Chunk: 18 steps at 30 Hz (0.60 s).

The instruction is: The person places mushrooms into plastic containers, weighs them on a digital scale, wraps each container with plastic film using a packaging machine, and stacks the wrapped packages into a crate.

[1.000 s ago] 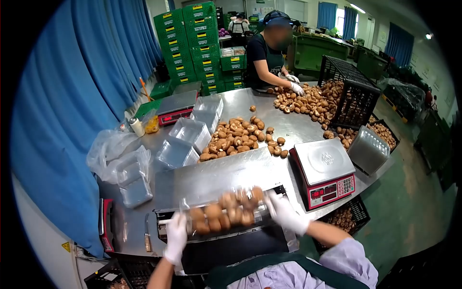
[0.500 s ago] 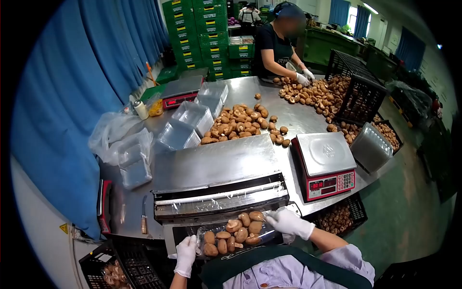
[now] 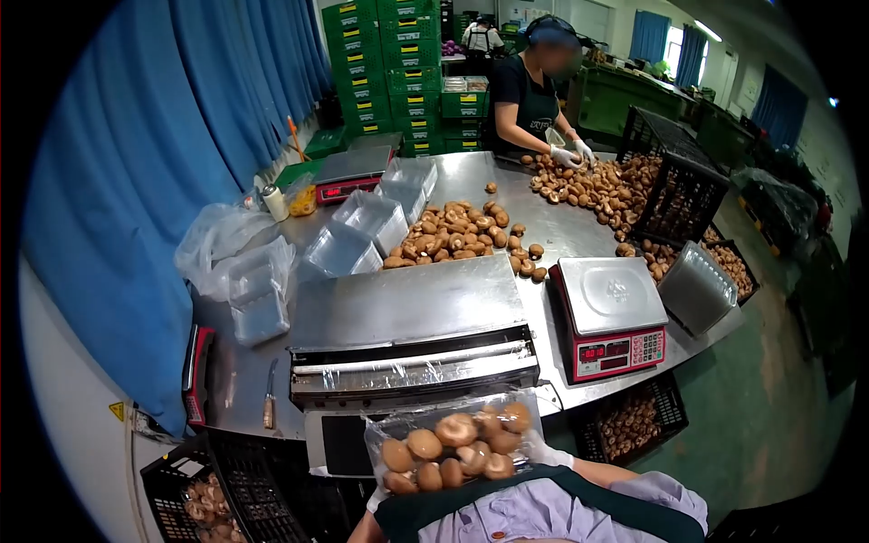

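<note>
A clear tray of brown mushrooms (image 3: 457, 445), with plastic film over it, is held close to my apron below the wrapping machine (image 3: 412, 362). At the tray's lower left corner is my left hand (image 3: 377, 497), mostly hidden behind tray and film. My right hand (image 3: 546, 451), white-gloved, grips the tray's right end; its fingertips are partly hidden by the film. Film also lies across the machine's roller slot, separate from the tray.
A red scale (image 3: 608, 312) stands right of the machine, a knife (image 3: 270, 398) left. Beyond are empty trays (image 3: 348, 237), loose mushrooms (image 3: 453, 231) and a black crate (image 3: 670, 176). Across the table, a co-worker (image 3: 525, 104) handles mushrooms. Crates of mushrooms (image 3: 634, 421) sit below the table.
The mushroom tray has come from over the machine down toward my body, now raised and tilted, with both hands moving along. The co-worker's hands have shifted slightly over the mushroom pile.
</note>
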### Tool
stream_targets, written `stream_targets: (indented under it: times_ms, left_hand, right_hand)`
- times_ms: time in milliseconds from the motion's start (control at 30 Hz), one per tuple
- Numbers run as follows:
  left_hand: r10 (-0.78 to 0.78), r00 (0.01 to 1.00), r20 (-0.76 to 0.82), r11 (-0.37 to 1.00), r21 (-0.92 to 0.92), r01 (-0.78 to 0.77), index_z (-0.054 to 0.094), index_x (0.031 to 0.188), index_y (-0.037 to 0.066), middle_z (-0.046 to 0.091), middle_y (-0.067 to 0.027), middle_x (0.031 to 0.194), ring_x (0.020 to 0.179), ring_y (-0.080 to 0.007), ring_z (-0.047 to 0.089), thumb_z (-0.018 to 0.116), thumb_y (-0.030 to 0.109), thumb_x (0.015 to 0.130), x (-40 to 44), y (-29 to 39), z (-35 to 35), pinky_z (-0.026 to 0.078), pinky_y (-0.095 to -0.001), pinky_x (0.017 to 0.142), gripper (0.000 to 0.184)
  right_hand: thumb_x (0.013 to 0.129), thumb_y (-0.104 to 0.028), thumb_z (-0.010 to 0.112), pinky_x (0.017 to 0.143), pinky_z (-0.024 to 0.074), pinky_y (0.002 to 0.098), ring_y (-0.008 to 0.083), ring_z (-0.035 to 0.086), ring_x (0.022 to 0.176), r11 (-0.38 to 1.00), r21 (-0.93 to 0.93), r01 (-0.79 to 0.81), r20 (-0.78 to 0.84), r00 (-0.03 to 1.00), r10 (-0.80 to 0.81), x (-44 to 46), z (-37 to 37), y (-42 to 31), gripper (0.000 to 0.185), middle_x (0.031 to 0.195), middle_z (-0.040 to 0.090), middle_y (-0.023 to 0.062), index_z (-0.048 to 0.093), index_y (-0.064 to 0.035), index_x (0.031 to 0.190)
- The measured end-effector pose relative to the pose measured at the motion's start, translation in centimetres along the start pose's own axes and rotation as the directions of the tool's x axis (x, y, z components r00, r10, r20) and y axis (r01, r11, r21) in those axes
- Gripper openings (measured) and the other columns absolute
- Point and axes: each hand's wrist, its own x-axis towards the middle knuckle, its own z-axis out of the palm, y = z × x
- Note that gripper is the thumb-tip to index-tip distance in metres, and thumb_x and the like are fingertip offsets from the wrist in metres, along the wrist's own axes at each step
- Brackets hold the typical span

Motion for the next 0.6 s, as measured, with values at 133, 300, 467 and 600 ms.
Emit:
stream_targets:
  times_ms: [133,300,467,600]
  left_hand:
    - [0.014,1.000,0.008,0.999,-0.034,-0.014,0.063,0.087,0.002,0.065,-0.0060,0.085,0.076,-0.0176,0.061,0.050,0.024,0.092,0.9,0.8,0.4,0.048,-0.0320,0.069,0.026]
    - [0.009,0.999,0.034,0.997,-0.080,-0.006,0.062,0.088,0.002,0.064,-0.0053,0.084,0.075,-0.0163,0.060,0.051,0.024,0.092,0.3,1.2,-0.3,0.048,-0.0308,0.069,0.025]
    - [0.078,0.979,0.187,0.984,-0.174,-0.045,0.062,0.089,0.002,0.063,-0.0046,0.083,0.074,-0.0150,0.060,0.052,0.024,0.092,-0.7,2.7,-1.1,0.048,-0.0296,0.068,0.025]
    - [0.264,0.865,0.427,0.917,-0.389,-0.088,0.062,0.089,0.003,0.063,-0.0041,0.082,0.074,-0.0139,0.059,0.052,0.024,0.092,0.2,7.0,-0.9,0.048,-0.0286,0.067,0.024]
  right_hand:
    - [0.095,-0.026,0.048,0.070,0.0487,0.0280,0.0172,0.059,0.079,0.975,-0.047,0.216,0.059,0.975,-0.213,0.3,1.6,-0.7,0.029,0.087,0.061,0.0068,0.059,-0.0003,0.098]
    - [0.095,-0.029,0.048,0.072,0.0480,0.0289,0.0184,0.058,0.083,0.933,-0.065,0.353,0.052,0.935,-0.350,-0.1,2.9,-1.5,0.030,0.089,0.061,0.0082,0.059,-0.0010,0.096]
    - [0.095,-0.032,0.048,0.075,0.0473,0.0298,0.0197,0.056,0.088,0.895,-0.069,0.440,0.053,0.898,-0.438,-0.4,4.0,-3.7,0.032,0.091,0.060,0.0096,0.060,-0.0017,0.095]
    - [0.095,-0.034,0.048,0.078,0.0467,0.0306,0.0207,0.055,0.091,0.899,0.260,0.353,0.263,0.870,-0.418,-0.4,3.8,-7.7,0.034,0.093,0.060,0.0107,0.060,-0.0023,0.094]
